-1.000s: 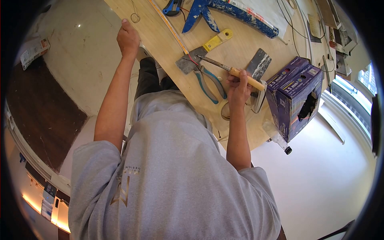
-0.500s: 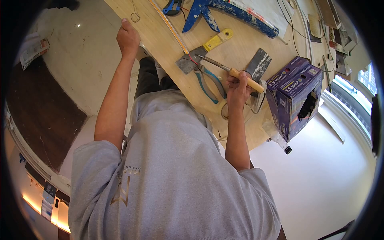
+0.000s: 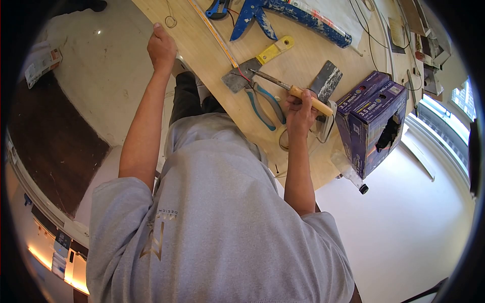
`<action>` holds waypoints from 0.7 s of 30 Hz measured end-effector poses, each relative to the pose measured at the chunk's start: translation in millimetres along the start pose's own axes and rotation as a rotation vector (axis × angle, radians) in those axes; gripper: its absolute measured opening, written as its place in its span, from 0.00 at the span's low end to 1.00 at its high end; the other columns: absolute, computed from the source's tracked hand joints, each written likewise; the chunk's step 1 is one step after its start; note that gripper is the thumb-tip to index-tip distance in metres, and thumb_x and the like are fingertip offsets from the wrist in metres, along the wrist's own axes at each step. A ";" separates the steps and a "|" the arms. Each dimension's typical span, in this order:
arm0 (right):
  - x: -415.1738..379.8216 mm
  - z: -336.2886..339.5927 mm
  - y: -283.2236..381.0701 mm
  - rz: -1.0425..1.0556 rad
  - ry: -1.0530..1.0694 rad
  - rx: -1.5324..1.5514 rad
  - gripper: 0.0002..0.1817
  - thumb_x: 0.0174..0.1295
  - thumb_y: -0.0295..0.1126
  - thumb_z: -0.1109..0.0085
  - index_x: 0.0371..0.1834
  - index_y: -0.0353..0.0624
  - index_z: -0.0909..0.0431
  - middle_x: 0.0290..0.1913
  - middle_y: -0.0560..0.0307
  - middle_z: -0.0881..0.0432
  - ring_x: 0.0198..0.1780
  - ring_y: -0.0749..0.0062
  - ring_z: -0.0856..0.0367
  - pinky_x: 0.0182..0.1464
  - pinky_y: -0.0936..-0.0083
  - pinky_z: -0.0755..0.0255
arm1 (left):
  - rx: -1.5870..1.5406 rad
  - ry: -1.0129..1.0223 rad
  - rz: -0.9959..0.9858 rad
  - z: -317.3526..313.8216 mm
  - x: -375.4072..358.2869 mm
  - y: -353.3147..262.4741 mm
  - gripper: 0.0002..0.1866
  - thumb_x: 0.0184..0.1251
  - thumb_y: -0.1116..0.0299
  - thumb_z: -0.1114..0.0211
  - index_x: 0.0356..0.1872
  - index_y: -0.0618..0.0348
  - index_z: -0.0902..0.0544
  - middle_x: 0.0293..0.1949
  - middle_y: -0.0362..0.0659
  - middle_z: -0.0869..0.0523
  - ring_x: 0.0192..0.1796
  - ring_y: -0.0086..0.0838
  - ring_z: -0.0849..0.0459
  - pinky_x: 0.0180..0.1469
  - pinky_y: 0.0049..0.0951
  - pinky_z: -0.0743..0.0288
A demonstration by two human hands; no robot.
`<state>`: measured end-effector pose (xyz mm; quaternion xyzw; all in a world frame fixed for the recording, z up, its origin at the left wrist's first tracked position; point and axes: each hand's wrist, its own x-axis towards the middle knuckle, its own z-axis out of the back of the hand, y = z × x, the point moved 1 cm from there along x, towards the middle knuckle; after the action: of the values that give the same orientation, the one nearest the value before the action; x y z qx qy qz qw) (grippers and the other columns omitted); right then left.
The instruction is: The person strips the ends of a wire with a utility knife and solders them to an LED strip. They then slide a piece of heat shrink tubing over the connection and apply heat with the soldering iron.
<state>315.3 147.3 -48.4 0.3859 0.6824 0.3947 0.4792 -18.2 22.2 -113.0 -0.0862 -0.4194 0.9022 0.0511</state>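
On the wooden table [image 3: 303, 55], seen from your head camera, your right hand [image 3: 301, 112] is clenched around the pale wooden handle of a screwdriver [image 3: 295, 91]. Its metal shaft runs off toward 10 o'clock, and the tip sits just beside the blade of a yellow-handled scraper [image 3: 255, 63]. Blue-handled pliers [image 3: 265, 104] lie flat just at 9 o'clock of that hand, close to your knuckles. A second scraper [image 3: 327, 80] with a dark, stained blade rests at 1 o'clock of the hand, its handle hidden behind the screwdriver grip. Two purple boxes [image 3: 373, 121] stand side by side at 3 o'clock, near the table's edge.

Your left hand [image 3: 161, 48] is well apart from all this, up at 10 o'clock, curled over the table's near edge and gripping the board itself. A long yellow ruler [image 3: 214, 34] runs along the table between your two hands. At 12 o'clock, a blue, paint-flecked caulking gun [image 3: 290, 14] lies across the far part of the table.
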 end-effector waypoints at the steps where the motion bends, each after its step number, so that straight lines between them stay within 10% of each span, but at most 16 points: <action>1: 0.0 -0.1 0.1 0.002 0.003 0.001 0.10 0.67 0.36 0.43 0.40 0.40 0.25 0.31 0.55 0.18 0.28 0.74 0.19 0.27 0.79 0.24 | 0.001 -0.003 0.002 0.1 -0.2 -0.5 0.36 0.76 0.46 0.64 0.37 0.73 0.18 0.36 0.64 0.16 0.44 0.59 0.19 0.49 0.45 0.28; 21: 3.7 5.8 -2.6 -0.018 -0.029 0.031 0.06 0.67 0.30 0.44 0.39 0.38 0.27 0.35 0.45 0.16 0.26 0.72 0.20 0.25 0.76 0.23 | 0.003 -0.010 0.015 -1.0 0.0 -1.3 0.35 0.75 0.46 0.64 0.38 0.72 0.17 0.38 0.65 0.16 0.46 0.60 0.20 0.50 0.46 0.28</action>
<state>319.6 150.5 -53.4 0.3930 0.6849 0.3741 0.4863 -17.9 23.8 -112.7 -0.0846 -0.4175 0.9037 0.0423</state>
